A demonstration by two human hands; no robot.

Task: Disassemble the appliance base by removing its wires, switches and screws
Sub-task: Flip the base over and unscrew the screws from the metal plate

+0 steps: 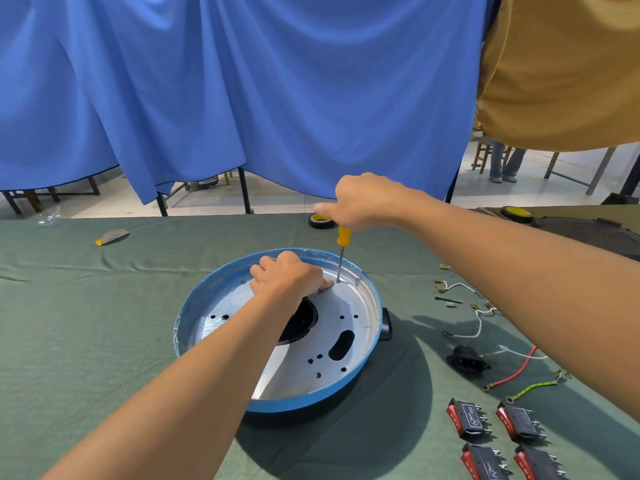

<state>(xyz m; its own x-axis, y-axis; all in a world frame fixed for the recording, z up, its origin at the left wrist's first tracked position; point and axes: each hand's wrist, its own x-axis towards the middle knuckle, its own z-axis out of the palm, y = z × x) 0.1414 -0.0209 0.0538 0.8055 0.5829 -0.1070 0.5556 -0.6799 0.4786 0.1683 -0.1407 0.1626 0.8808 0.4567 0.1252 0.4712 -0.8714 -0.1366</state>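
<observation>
Appliance base (367, 341) — on the bench (86, 323), centred before the person. Right hand (360, 202) closed round the screwdriver (343, 251), shaft near upright, tip at a far-side screw (338, 281). Left hand (287, 275) — curled, braced on the plate just beside that tip.

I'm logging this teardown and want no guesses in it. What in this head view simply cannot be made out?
- Screw under the screwdriver tip: too small, partly behind the left hand.
- Screwdriver handle top: wrapped by the right hand.
- Appliance base centre opening: crossed by the left forearm.
- Lowest rocker switches: cut by the bottom edge.
- Switch markings: too small.
- Dark round object far right: partly behind the right forearm.
</observation>
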